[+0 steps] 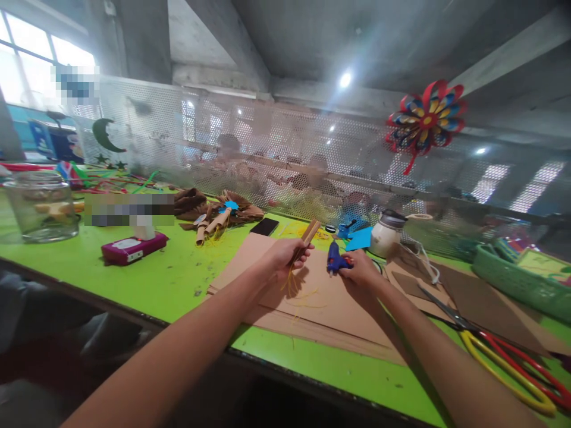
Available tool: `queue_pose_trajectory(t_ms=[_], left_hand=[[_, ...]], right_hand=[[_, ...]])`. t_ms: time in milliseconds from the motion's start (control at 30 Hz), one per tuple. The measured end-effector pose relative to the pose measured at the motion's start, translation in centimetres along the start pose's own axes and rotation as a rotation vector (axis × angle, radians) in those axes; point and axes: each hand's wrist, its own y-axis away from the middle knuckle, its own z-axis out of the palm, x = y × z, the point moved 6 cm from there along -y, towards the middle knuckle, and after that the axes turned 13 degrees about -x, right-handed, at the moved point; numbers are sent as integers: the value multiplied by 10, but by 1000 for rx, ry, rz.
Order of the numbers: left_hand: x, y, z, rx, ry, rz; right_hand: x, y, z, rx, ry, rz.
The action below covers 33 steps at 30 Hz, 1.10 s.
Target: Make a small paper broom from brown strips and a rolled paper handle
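My left hand (285, 257) is closed round a folded brown paper strip (307, 235) that sticks up and to the right; thin yellow strands (297, 288) hang from under it. My right hand (361, 268) grips a small blue glue gun (334, 258), its nozzle pointing left toward the strip. Both hands hover above a stack of brown cardboard sheets (321, 309) lying on the green table (169, 279).
Red and yellow scissors (504, 351) lie at right, a green basket (517, 279) behind them. A white jar (386, 235), blue paper (359, 239), a black phone (264, 226), rolled brown paper pieces (214, 217), a pink box (134, 246) and a glass jar (40, 205) stand around. A perforated screen (289, 160) backs the table.
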Motion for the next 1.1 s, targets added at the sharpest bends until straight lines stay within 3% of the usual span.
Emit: queue_pose_trajectory(t_ms=[233,333,533,767,1100], left_hand=[[-9,-3,1,-84,-98,-83],[-17,-3,6,-148,-220,-160],[-24,3,23,-284,-368,-258],[-31,4,30,-465,-269,-338],[-33,9,33,-542,-158,-398]], right_hand=[[-38,15,-19,34,-184,-36],[-62,19,-17,-36,-328,-76],[-91,36,-3,-499,-792,-167],[-101,51,-7,-738,-702,-275],[-110,57,-15,-829,-701,-305]])
